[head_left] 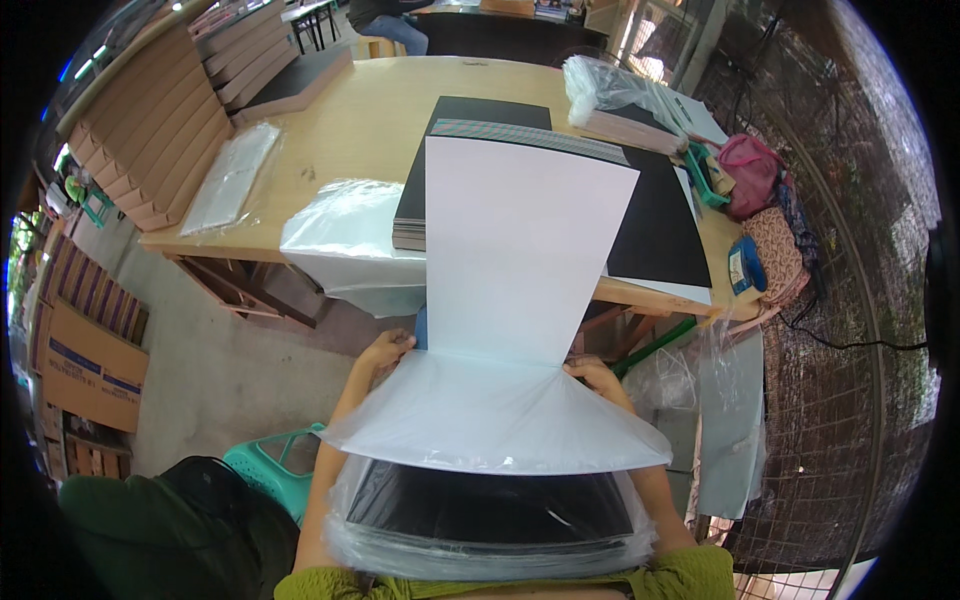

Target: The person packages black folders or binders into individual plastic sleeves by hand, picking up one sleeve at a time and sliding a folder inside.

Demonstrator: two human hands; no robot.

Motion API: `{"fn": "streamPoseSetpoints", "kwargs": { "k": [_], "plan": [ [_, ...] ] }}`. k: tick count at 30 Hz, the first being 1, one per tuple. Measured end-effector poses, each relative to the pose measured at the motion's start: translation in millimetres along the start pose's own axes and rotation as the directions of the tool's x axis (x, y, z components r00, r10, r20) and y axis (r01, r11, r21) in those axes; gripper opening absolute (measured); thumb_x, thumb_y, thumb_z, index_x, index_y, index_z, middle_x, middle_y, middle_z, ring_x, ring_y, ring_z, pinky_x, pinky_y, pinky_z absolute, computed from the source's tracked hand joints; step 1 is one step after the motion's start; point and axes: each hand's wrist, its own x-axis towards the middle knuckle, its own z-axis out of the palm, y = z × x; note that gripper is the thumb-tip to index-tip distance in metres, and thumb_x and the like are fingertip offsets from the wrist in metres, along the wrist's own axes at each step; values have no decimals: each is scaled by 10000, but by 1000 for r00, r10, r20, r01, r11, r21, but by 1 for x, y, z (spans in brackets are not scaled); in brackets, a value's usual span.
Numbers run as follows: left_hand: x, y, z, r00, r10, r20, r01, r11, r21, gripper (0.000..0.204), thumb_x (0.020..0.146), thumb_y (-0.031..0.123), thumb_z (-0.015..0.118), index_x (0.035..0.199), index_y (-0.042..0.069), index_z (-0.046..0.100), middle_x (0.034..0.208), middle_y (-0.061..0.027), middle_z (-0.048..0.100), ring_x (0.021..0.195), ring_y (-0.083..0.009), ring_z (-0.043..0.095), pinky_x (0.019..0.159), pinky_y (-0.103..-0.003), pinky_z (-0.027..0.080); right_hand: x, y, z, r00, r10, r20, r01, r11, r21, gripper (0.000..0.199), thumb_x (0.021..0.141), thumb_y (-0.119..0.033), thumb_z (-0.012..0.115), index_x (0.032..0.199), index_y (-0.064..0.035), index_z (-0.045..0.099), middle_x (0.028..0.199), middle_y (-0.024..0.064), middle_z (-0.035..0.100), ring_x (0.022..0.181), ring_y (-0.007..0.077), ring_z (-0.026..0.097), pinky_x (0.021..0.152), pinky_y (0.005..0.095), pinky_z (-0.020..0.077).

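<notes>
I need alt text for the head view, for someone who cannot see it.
A person's left hand and right hand hold clear plastic at the near end of a white sheet. Beyond stands a wooden table with black boards; plastic-covered black material lies near the body.

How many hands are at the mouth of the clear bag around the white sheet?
2: the left hand at the left side of the clear plastic bag's mouth, the right hand at its right. Some fingers are hidden.
</notes>
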Motion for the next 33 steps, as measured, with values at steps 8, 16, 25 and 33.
{"fn": "streamPoseSetpoints", "kwargs": {
  "k": [8,16,25,33],
  "plan": [
    [-18,22,12,989,38,145,-66,979,193,317,786,191,739,1000,47,555,710,-17,570,616,-77,498,535,-250,405,48,102,-46,989,130,-64,-142,957,-252,212,812,-111,661,990,3,654,870,98,638,803,203,600,753,324,472],
    [-1,-29,-28,803,346,-486,-256,936,244,160,821,127,683,895,7,606,794,-45,625,703,-115,580,629,-266,477,44,114,-42,907,-180,-382,-32,873,-487,221,864,-185,639,947,17,670,853,89,664,802,198,611,761,325,472],
    [-45,-5,56,812,566,143,-582,801,137,380,939,332,527,1103,6,635,1065,-100,649,974,-181,573,892,-324,434,-2,128,-31,1000,-13,27,6,972,233,557,992,-438,364,1061,29,659,1114,120,631,1115,206,528,1012,347,358],
    [-12,-12,-29,520,575,-632,-324,817,476,342,893,304,592,1014,-10,652,1089,-162,594,1061,-301,534,898,-382,419,-26,166,-170,943,177,-280,-327,633,-701,340,952,-284,505,951,18,661,996,87,647,959,185,570,890,311,414]
  ]
}}
